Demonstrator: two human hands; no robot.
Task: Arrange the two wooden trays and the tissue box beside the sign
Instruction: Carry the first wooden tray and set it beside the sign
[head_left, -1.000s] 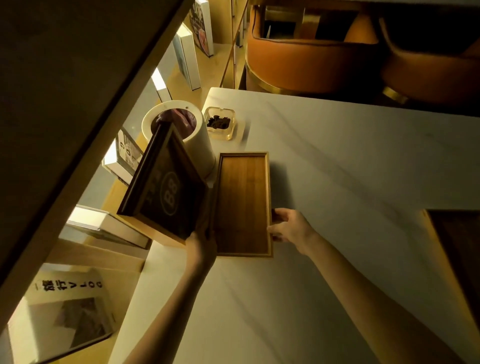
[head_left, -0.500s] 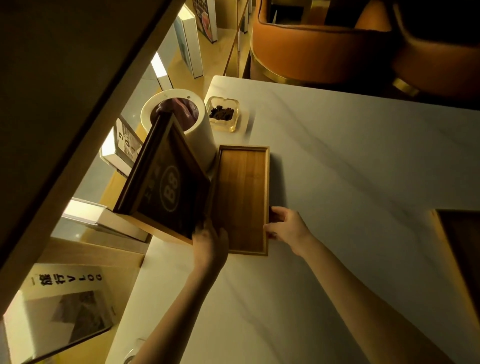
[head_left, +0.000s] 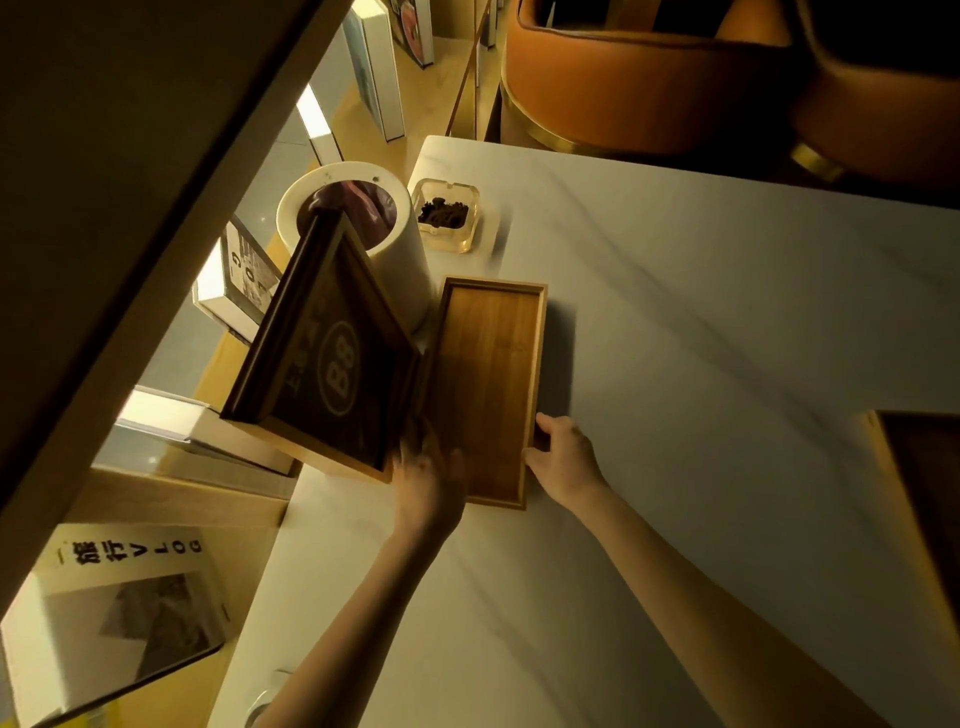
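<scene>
A dark framed sign (head_left: 332, 364) marked "B8" stands tilted on its light wooden base at the table's left edge. Right beside it a light wooden tray (head_left: 488, 374) lies flat and empty, its long left side against the sign. My right hand (head_left: 563, 457) grips the tray's right rim near the front corner, thumb on top. My left hand (head_left: 428, 483), blurred, hovers with fingers apart over the tray's near left corner, at the sign's front corner. A second, darker wooden tray (head_left: 924, 493) is cut off by the right frame edge.
A white cylindrical bin (head_left: 400, 260) with a dark liner stands behind the sign, and a glass ashtray (head_left: 447, 213) sits beyond it. Orange chairs (head_left: 649, 78) line the marble table's (head_left: 727, 338) far side. Shelves with books (head_left: 124, 597) run along the left.
My left hand has come off the sign's base and shifted right over the tray's near left corner. My right hand stays on the tray's right rim.
</scene>
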